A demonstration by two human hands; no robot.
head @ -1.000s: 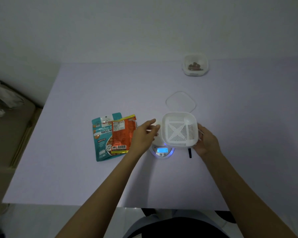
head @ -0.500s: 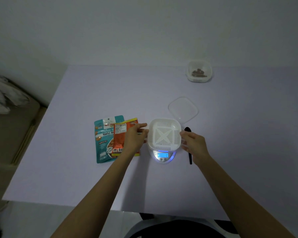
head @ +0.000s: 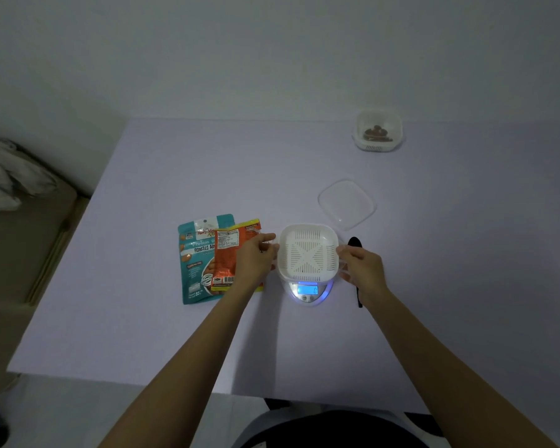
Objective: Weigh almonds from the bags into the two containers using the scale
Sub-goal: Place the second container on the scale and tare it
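Two bags (head: 207,258) left of scale (head: 307,291), spoon (head: 356,253) right

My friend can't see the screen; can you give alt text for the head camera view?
Two hands, left and right, steady a white slotted container on a lit scale. Two almond bags lie left; a lid and filled container sit beyond.

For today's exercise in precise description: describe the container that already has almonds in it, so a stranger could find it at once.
Start at the pale table and look to its far right, near the wall. There a small clear container stands alone, well behind the scale. Unlike the white slotted container between the hands, it holds brown almonds.
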